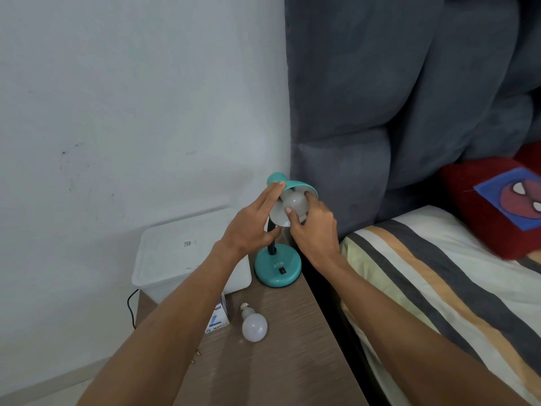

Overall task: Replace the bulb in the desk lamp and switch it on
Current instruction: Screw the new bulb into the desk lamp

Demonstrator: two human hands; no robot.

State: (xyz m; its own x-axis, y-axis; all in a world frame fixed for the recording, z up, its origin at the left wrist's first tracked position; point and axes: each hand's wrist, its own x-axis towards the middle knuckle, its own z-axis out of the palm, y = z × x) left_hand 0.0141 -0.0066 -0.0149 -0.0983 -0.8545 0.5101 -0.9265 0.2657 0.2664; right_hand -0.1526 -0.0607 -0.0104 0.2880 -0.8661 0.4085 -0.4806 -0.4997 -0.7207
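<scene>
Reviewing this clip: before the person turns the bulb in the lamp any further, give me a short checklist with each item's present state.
1. Right hand grips the bulb in the shade: ok, thumb and fingers curl round it.
2. Left hand steadies the lamp shade: ok, straight fingers rest against its outside.
3. Lamp base flat on the bedside table: ok.
4. Lamp off: ok, the bulb is not glowing; the position of the switch cannot be told.
5. Loose bulb within reach: ok, it lies on the table beside its box.
6. Which bulb is the new one: cannot tell.
</scene>
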